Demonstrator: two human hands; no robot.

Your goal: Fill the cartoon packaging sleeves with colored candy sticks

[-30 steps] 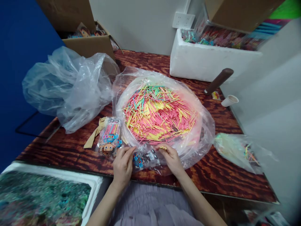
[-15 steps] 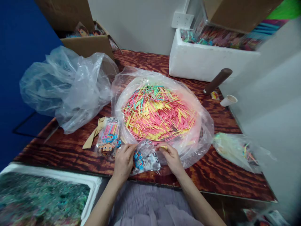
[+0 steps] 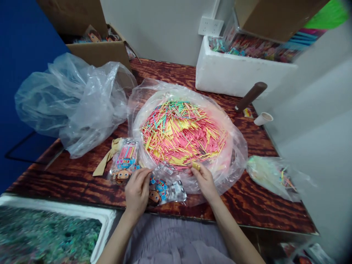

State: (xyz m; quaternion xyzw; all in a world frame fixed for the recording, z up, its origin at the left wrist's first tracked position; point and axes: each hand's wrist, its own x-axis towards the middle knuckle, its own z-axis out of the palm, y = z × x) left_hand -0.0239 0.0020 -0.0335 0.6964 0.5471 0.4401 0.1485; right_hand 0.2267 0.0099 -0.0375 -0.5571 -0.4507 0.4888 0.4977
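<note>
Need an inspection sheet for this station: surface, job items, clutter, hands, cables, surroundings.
Surface: wood-grain table, red-brown.
Job items: pink, yellow and some green-blue sticks heaped in a clear plastic liner; printed packets at the near edge; a stick-filled packet to their left.
Clutter: crumpled clear bag, beige strip, brown tube, cup, small plastic bag at right.
Hands: left hand at the printed packets, grip unclear; right hand holds a small bundle of yellow sticks.
Cables: nothing seen on the table.
Surroundings: cardboard box, filled white foam box behind; another foam box lower left; wall socket panel.
</note>
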